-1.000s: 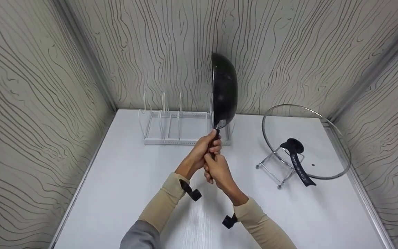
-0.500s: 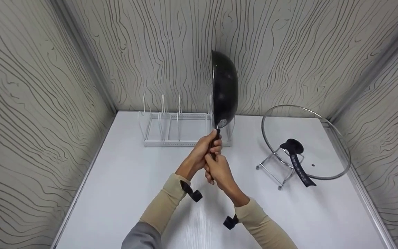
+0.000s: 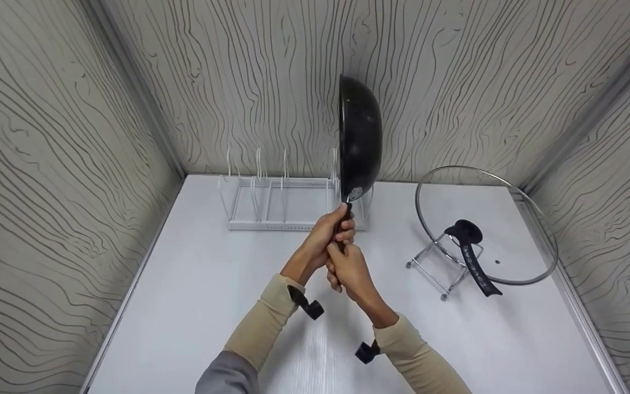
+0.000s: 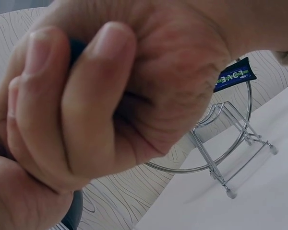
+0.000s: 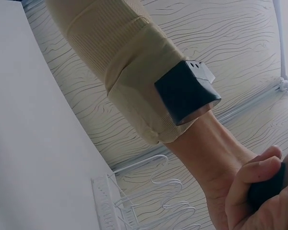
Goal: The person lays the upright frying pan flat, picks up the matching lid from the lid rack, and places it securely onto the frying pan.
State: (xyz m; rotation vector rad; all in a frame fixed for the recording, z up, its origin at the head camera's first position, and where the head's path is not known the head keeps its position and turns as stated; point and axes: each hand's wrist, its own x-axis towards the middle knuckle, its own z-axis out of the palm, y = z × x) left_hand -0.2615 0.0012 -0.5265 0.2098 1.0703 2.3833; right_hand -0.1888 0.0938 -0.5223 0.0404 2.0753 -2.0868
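A black wok (image 3: 361, 134) stands on edge in the head view, its rounded underside facing right and its handle (image 3: 343, 221) pointing back at the person. My left hand (image 3: 323, 232) grips the handle close to the bowl. Just behind it my right hand (image 3: 349, 269) wraps the handle's rear part. In the left wrist view the curled fingers (image 4: 89, 96) of the right hand fill much of the frame. The wok overlaps the right end of a white wire rack (image 3: 282, 224), whose several upright loops (image 5: 170, 184) also show in the right wrist view.
To the right, a glass lid (image 3: 525, 241) with a black handle (image 3: 476, 265) leans on a small chrome wire stand (image 3: 427, 273). Patterned walls (image 3: 271, 65) enclose the white tabletop (image 3: 200, 295) at the back and sides.
The wok and both hands have shifted slightly to the right, with the wok's upper edge a little higher. The grip, the rack and the lid on its stand look the same.
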